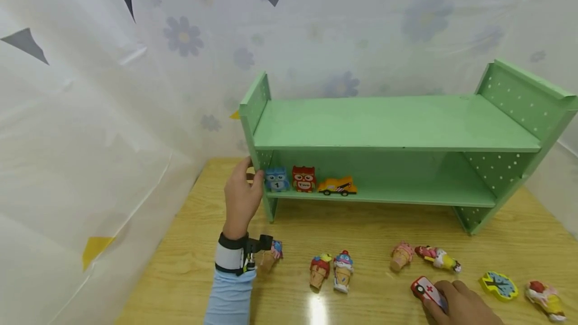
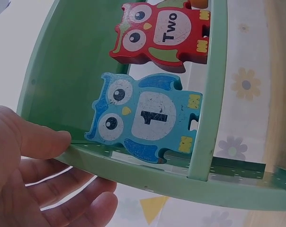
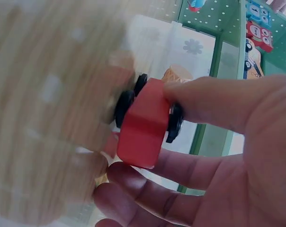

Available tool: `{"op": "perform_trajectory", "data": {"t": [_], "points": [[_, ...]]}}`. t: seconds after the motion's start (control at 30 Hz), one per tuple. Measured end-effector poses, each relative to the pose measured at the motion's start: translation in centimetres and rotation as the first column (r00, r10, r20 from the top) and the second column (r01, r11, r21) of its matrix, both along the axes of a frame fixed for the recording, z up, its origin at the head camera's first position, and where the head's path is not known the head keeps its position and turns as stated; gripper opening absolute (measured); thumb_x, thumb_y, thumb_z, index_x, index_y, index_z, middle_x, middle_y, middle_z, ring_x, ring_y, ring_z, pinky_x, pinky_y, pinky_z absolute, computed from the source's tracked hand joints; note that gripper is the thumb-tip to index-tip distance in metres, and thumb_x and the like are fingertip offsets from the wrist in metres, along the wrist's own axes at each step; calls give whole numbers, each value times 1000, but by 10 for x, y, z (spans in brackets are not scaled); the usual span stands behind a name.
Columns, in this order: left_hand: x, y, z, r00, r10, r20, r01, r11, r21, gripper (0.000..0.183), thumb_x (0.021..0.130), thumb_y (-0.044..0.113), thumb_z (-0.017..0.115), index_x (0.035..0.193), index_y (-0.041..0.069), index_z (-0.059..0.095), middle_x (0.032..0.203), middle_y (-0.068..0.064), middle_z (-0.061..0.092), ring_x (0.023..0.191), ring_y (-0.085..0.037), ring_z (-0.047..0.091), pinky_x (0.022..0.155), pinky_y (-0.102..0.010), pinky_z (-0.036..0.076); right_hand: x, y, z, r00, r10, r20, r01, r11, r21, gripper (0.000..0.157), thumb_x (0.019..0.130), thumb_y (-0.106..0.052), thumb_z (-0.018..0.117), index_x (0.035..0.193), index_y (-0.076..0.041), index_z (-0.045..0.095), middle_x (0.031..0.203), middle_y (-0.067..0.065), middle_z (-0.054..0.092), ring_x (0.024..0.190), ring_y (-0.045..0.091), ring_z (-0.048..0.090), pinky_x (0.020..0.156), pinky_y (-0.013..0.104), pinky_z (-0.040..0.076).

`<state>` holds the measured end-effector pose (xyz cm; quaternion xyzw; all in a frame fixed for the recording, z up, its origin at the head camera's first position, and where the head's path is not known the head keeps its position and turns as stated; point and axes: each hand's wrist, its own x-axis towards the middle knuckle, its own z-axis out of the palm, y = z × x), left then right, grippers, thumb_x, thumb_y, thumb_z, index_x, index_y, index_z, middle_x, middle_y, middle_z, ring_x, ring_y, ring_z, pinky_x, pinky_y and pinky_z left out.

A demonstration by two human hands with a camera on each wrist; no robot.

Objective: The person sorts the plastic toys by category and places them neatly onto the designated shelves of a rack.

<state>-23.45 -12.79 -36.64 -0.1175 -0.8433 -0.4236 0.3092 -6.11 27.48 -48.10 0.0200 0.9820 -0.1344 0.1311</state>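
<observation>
The right grip [image 1: 467,306] pinches a toy ambulance [image 1: 428,292] in front of the green shelf [image 1: 397,122], near the yellow tree block [image 1: 498,286] on the worktop [image 1: 180,270]. The left grip [image 1: 242,195] pinches the shelf's left side [image 1: 256,107], beside the blue owl [image 1: 277,179].

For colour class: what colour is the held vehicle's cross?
Red; the cross shows best in the head view.

The right hand [image 1: 467,306], cropped by the head view's bottom edge, covers part of the red toy car [image 1: 427,291]. Below the left hand [image 1: 242,197], a wrist mount [image 1: 264,242] partly hides an ice-cream toy [image 1: 269,257]. Left of the right hand, its wrist view shows the surface [image 3: 43,94] blurred.
</observation>
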Motion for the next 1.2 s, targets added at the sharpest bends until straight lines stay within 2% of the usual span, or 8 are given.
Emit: {"op": "perform_trajectory", "data": {"t": [0.23, 0.4, 0.53, 0.87, 1.07, 1.2], "points": [[0, 1, 3, 1000, 0, -3, 0, 1000, -3, 34, 93, 12, 60, 126, 7, 59, 116, -16, 66, 84, -30, 67, 65, -43, 59, -1, -2, 3, 998, -33, 52, 37, 996, -79, 60, 87, -47, 64, 116, 4, 54, 94, 6, 61, 76, 17, 55, 62, 37, 47], [-1, 2, 3, 1000, -1, -8, 1, 1000, -7, 33, 93, 12, 60, 125, 7, 60, 115, -16, 66, 84, -30, 67, 65, -43, 59, 0, -5, 6, 994, -68, 80, 79, 987, -141, 56, 85, -42, 67, 117, 2, 49, 83, 0, 59, 68, 13, 51, 56, 31, 41], [0, 3, 3, 1000, -4, -5, 4, 1000, -8, 33, 93, 12, 60, 126, 7, 59, 116, -16, 66, 83, -30, 67, 65, -43, 59, 1, -5, 8, 993, -73, 93, 87, 983, -159, 57, 85, -39, 67, 119, 1, 45, 81, 0, 59, 67, 14, 51, 55, 31, 41], [1, 2, 1, 1000, 3, -10, -3, 1000, 0, 33, 93, 12, 60, 125, 7, 60, 115, -15, 65, 83, -29, 66, 64, -43, 58, 2, -2, 4, 994, -64, 89, 80, 977, -197, 54, 82, -36, 72, 117, -3, 47, 80, -1, 58, 66, 14, 49, 55, 31, 39], [0, 1, 0, 1000, 0, -25, 0, 1000, 8, 33, 92, 12, 60, 125, 7, 60, 114, -16, 66, 81, -29, 66, 64, -44, 58, -2, 2, 3, 991, -48, 123, 72, 978, -197, 53, 83, -36, 71, 122, -3, 53, 90, 0, 63, 74, 15, 53, 61, 33, 43], [0, 1, 0, 999, -5, -32, 5, 1000, 8, 33, 92, 11, 60, 125, 5, 60, 113, -17, 65, 81, -30, 66, 64, -44, 58, 0, 2, 5, 994, -31, 108, 51, 981, -186, 52, 85, -37, 69, 123, -4, 56, 98, 4, 66, 78, 15, 56, 62, 35, 46]]}}
